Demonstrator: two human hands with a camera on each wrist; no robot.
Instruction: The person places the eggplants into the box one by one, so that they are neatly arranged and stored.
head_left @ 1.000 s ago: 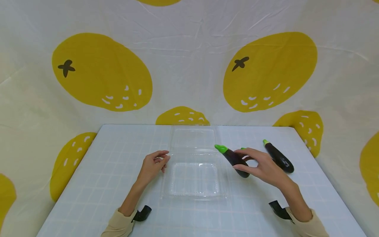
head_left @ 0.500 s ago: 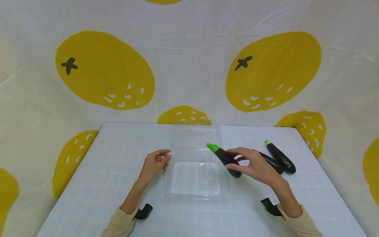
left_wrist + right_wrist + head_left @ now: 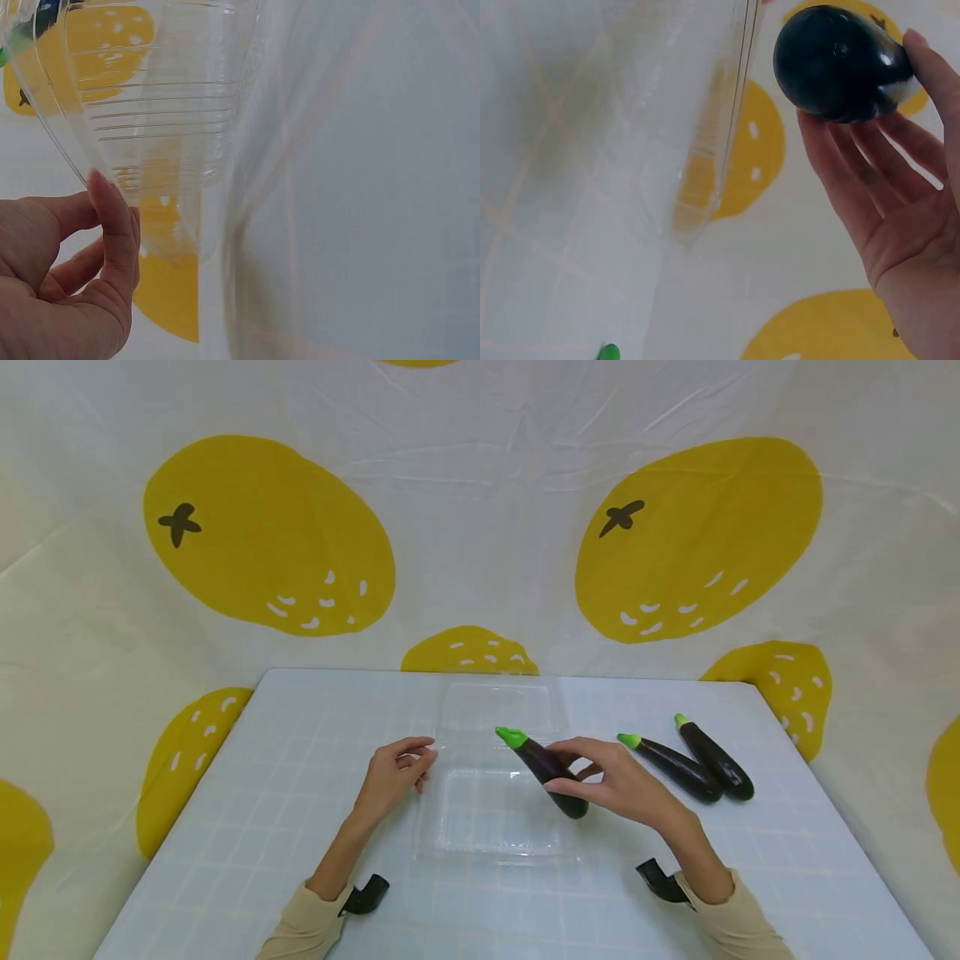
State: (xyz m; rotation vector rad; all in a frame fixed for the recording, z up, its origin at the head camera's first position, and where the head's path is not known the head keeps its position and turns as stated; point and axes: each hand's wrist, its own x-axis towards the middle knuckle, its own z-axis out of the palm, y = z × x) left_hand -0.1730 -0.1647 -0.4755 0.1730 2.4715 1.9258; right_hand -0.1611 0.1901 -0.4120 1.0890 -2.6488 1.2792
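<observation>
My right hand (image 3: 611, 781) holds an eggplant (image 3: 546, 766) between thumb and fingers, tilted with its green stem end toward the far left. It hangs over the right part of a clear plastic container (image 3: 491, 860), whose hinged lid (image 3: 495, 702) lies folded back behind it. The right wrist view shows the dark rounded end of the eggplant (image 3: 840, 64), with the fingers beneath. My left hand (image 3: 393, 779) is at the container's left rim with loosely curled fingers; in the left wrist view a fingertip (image 3: 99, 180) overlaps the rim.
Two more eggplants lie on the table to the right: the nearer one (image 3: 675, 770) and, against it, the farther one (image 3: 716, 760). A light checked cloth covers the table (image 3: 300, 727). Behind hangs a pale curtain (image 3: 480, 527) with large yellow fruit prints.
My right hand has carried the eggplant leftward, from beside the container to over its right part. Two lying eggplants now show fully. The left hand stays at the rim.
</observation>
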